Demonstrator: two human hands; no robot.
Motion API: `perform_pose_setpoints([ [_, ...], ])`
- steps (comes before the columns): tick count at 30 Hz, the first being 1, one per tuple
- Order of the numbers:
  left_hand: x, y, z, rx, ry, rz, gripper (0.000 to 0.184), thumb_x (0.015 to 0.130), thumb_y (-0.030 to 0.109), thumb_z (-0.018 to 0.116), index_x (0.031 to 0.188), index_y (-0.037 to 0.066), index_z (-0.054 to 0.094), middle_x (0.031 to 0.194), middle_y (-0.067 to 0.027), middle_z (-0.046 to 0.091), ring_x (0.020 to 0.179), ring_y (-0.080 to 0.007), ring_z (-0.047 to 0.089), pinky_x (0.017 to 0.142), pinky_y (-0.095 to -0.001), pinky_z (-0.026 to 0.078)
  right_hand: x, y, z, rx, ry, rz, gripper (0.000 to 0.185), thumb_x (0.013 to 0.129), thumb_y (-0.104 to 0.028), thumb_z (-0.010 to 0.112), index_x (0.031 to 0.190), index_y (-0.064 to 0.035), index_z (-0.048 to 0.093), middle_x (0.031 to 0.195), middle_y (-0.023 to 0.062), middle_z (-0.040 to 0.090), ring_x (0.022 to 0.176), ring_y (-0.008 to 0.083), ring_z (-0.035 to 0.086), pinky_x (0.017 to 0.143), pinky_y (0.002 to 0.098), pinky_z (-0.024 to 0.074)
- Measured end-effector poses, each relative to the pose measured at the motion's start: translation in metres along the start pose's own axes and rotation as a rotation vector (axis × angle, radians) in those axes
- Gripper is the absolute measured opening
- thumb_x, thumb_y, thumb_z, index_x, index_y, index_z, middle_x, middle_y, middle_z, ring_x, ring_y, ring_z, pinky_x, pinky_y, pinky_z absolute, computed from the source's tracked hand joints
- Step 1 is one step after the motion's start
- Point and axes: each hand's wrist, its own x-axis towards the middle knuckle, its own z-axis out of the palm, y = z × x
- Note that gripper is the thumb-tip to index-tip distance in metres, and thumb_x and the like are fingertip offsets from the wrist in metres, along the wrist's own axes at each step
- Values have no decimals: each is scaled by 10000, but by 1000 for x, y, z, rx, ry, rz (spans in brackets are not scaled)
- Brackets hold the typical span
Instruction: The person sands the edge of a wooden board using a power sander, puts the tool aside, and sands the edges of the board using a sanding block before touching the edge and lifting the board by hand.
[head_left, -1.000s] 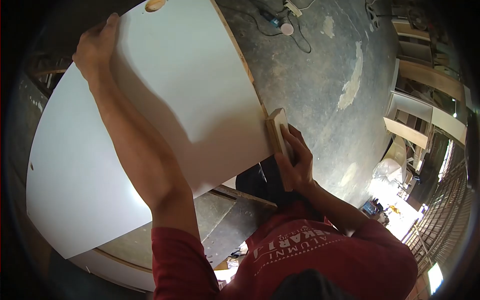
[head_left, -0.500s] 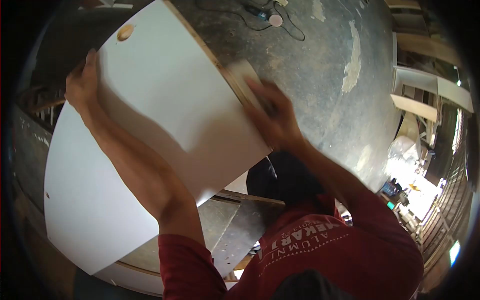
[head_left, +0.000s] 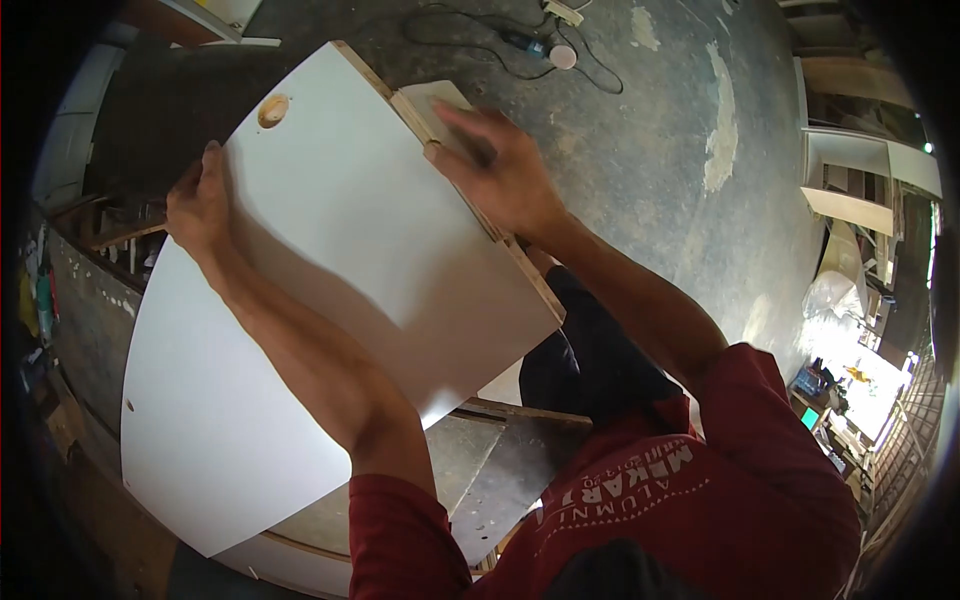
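A large white panel [head_left: 300, 330] lies tilted before me, with a round hinge-cup hole [head_left: 272, 112] near its far corner and a smaller hole low on its left side. My left hand [head_left: 200, 203] grips the panel's left edge, the thumb on top and the other fingers partly hidden behind it. My right hand [head_left: 500, 170] is closed round a pale wooden block [head_left: 437, 98] that rests along the panel's bare right edge [head_left: 540, 283]. The hand covers part of the block, so its underside is hidden.
On the concrete floor [head_left: 640, 180] beyond lies a corded power tool [head_left: 524, 42] with a round pad. A worn work surface [head_left: 450, 460] sits under the panel. Cabinet boxes [head_left: 848, 165] stand along the right, and a cabinet part [head_left: 195, 20] is at upper left.
My right hand has slid the wooden block up along the panel's right edge, toward the far corner. My left hand keeps its hold on the panel. The whole view has shifted slightly.
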Motion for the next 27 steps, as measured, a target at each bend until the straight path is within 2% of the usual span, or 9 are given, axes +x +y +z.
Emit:
perform_pose_setpoints([
  [2, 0, -1, 3, -15, 0, -16, 675, 787, 692, 600, 1115, 131, 784, 1138, -162, 746, 1142, -387, 659, 1020, -438, 478, -20, -10, -13, -15, -53, 107, 516, 903, -277, 723, 1371, -80, 624, 1302, 288, 597, 1180, 392, 630, 989, 422, 495],
  [3, 1, 2, 2, -18, 3, -20, 675, 787, 692, 600, 1115, 131, 784, 1138, -162, 746, 1142, -387, 659, 1020, -438, 478, -61, 12, -19, -41, -17, -3, 515, 905, -255, 718, 1373, -61, 625, 1323, 286, 582, 1227, 386, 614, 1024, 429, 491],
  [5, -3, 7, -2, -27, 0, -24, 673, 785, 678, 619, 1109, 112, 786, 1121, -168, 751, 1132, -383, 666, 1017, -423, 483, -137, -2, -40, 1, -16, 103, 526, 907, -230, 709, 1387, -37, 612, 1368, 287, 551, 1294, 392, 572, 1071, 437, 473],
  [8, -8, 10, -3, -69, 13, -24, 667, 780, 655, 643, 1104, 90, 787, 1108, -172, 756, 1116, -378, 677, 1014, -407, 486, -135, -14, -38, 25, -44, 128, 535, 903, -221, 710, 1390, -24, 609, 1410, 296, 515, 1361, 410, 512, 1116, 447, 441],
  [11, -11, 13, -3, -68, 30, -58, 659, 777, 641, 661, 1095, 78, 790, 1091, -174, 760, 1096, -373, 688, 1018, -397, 485, 5, 0, 10, -111, -13, -44, 530, 898, -294, 730, 1365, -61, 632, 1284, 234, 612, 1191, 358, 624, 978, 432, 511],
  [13, -13, 17, -7, -26, 21, -28, 635, 798, 636, 631, 1088, 95, 793, 1072, -168, 764, 1075, -378, 692, 1041, -402, 464, 87, -27, 38, -86, -44, 68, 519, 938, -205, 723, 1416, -52, 588, 1280, 170, 654, 1197, 217, 605, 1021, 352, 461],
  [19, -19, 21, -10, -75, 13, -61, 597, 831, 596, 602, 1075, 88, 797, 1008, -155, 774, 1039, -352, 698, 1091, -403, 404, -55, -5, -8, -94, -25, -41, 568, 897, -179, 756, 1425, -62, 583, 1276, 214, 643, 1229, 302, 613, 1010, 412, 492],
  [22, -21, 23, -12, -102, 0, -71, 603, 829, 593, 606, 1070, 75, 799, 992, -158, 776, 1040, -332, 698, 1128, -411, 353, -34, 8, -5, -113, -57, -159, 567, 914, -221, 732, 1425, -31, 573, 1311, 233, 627, 1271, 295, 590, 1020, 390, 493],
  [27, -20, 22, -11, -51, -1, -57, 583, 825, 570, 627, 1055, 64, 802, 979, -141, 781, 992, -319, 701, 1096, -404, 357, 184, -41, 69, 60, -143, 147, 628, 953, -376, 648, 1436, 11, 543, 1184, 199, 675, 1148, 227, 645, 970, 351, 493],
])
